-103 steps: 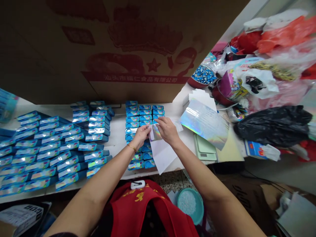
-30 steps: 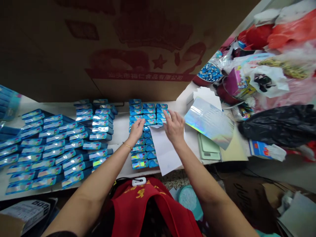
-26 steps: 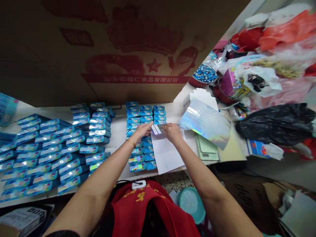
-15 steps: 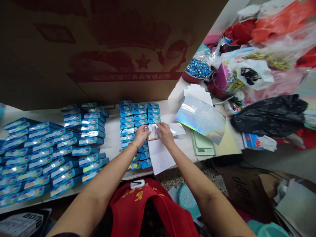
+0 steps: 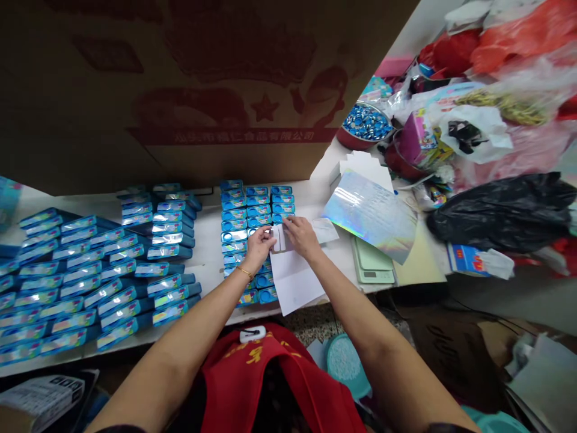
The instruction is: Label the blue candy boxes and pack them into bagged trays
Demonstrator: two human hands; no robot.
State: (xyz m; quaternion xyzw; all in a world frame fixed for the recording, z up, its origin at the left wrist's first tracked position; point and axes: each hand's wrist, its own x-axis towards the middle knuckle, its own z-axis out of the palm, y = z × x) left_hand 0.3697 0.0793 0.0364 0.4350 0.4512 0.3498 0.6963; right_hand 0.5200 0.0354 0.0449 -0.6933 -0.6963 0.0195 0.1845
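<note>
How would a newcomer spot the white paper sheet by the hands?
Start at the huge brown cardboard box; in front stand columns of small blue packs. Between the forearms, just below the right hand, is the white paper sheet. It looks plain, unlike the shiny rainbow-silver sheet further right.

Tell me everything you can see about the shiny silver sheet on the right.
The shiny silver sheet looks like thin foil or film, roughly rectangular, with rainbow tints and bright reflections. It lies at a slant, overlapping white papers and a pale green scale. The left hand and right hand are clear of it.
</note>
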